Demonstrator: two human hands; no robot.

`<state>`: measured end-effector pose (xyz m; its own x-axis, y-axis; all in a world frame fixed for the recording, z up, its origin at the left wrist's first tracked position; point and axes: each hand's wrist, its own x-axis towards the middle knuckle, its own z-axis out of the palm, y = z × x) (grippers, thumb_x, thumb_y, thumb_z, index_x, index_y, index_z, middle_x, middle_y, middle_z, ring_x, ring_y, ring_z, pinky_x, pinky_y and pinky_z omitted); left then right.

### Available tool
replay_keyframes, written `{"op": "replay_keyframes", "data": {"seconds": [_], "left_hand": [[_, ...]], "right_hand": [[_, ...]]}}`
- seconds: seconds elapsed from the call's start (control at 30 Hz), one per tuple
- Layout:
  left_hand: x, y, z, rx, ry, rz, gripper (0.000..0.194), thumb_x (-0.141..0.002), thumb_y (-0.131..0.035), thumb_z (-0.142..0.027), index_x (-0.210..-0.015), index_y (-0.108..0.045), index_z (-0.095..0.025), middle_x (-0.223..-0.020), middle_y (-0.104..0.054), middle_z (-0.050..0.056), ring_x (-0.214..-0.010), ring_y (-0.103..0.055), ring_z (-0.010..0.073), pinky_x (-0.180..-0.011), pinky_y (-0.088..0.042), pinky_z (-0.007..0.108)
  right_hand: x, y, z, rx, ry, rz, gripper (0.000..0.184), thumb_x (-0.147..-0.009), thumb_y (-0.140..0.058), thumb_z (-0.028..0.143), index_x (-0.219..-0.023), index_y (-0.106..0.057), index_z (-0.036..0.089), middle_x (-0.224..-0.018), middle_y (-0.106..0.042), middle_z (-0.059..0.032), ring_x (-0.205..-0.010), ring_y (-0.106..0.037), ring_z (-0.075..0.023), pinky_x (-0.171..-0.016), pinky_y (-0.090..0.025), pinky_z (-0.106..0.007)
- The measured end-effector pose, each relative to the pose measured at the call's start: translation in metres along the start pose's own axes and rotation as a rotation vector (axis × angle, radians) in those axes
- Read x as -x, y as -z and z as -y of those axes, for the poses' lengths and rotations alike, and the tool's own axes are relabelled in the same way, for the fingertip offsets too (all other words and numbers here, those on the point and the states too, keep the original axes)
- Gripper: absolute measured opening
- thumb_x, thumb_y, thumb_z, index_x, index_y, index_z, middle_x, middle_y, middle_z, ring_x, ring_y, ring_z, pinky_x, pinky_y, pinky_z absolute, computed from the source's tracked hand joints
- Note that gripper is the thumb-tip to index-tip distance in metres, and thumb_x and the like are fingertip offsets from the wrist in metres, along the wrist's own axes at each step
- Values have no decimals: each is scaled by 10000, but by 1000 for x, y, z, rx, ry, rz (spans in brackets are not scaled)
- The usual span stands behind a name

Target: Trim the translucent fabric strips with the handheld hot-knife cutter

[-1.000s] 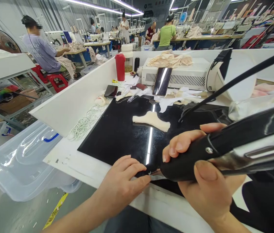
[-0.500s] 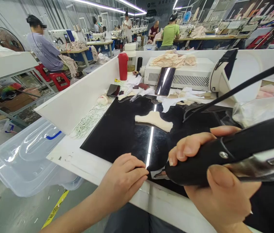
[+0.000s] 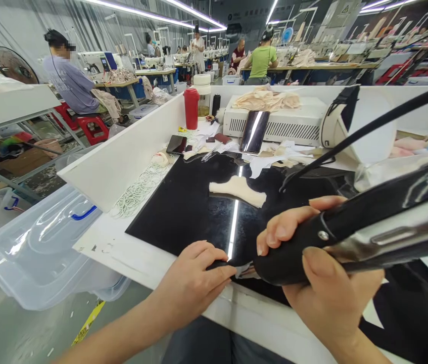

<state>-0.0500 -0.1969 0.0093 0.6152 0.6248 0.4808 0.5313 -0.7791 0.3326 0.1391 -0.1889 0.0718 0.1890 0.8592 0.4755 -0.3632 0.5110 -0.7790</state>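
My right hand [image 3: 323, 283] is wrapped around a black corded hand tool [image 3: 285, 268] with a long metal lever along its side. The tool's narrow metal tip [image 3: 249, 271] points left, close to my left fingertips. My left hand [image 3: 194, 278] lies over the near edge of a glossy black sheet [image 3: 183, 212], its fingers bent together in a pinch; anything between them is too small or hidden to name. Farther back on the sheet rests a cream, padded T-shaped piece [image 3: 238, 191], apart from both hands. The tool's rear end runs out of view at right.
A phone [image 3: 254, 131] leans on a white vented box [image 3: 274, 119]. Paper scraps, a red cup [image 3: 191, 108] and a heap of pale green cord [image 3: 138, 192] lie around the sheet. A black cable [image 3: 369, 126] crosses at right. A clear bin [image 3: 39, 242] stands left; co-workers sit behind.
My right hand and the tool have shifted slightly left, the tip closer to my left fingers. My left index finger and thumb show a wider gap. The whole view has shifted a little.
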Motion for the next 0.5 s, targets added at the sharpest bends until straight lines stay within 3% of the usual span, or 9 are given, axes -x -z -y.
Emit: {"op": "replay_keyframes", "data": {"seconds": [0.23, 0.37, 0.5], "left_hand": [[-32, 11, 25, -47, -151, 91, 206, -1040, -546, -161, -1181, -696, -160, -1201, -720, 86, -1149, -650, 228, -1068, -529, 401], [-67, 11, 43, 83, -291, 256, 270, -1036, -594, -218, -1300, -630, -177, -1359, -689, 66, -1301, -586, 240, -1164, -458, 399], [-90, 5, 49, 298, -308, 434, 454, -969, -712, -241, -1395, -567, -182, -1420, -659, 64, -1402, -510, 254, -1209, -405, 384]], "right_hand": [[-27, 11, 19, 88, 102, -260, 455, -668, -941, 309, -1036, -676, 277, -711, -647, 42, -622, -563, -169, -478, -546, -291], [-34, 22, 15, 116, 121, -294, 418, -672, -922, 276, -1014, -682, 284, -713, -646, 44, -623, -568, -170, -473, -544, -288], [-32, 26, 7, 122, 151, -265, 409, -713, -897, 297, -1052, -670, 271, -729, -654, 39, -612, -585, -168, -489, -545, -301]]}}
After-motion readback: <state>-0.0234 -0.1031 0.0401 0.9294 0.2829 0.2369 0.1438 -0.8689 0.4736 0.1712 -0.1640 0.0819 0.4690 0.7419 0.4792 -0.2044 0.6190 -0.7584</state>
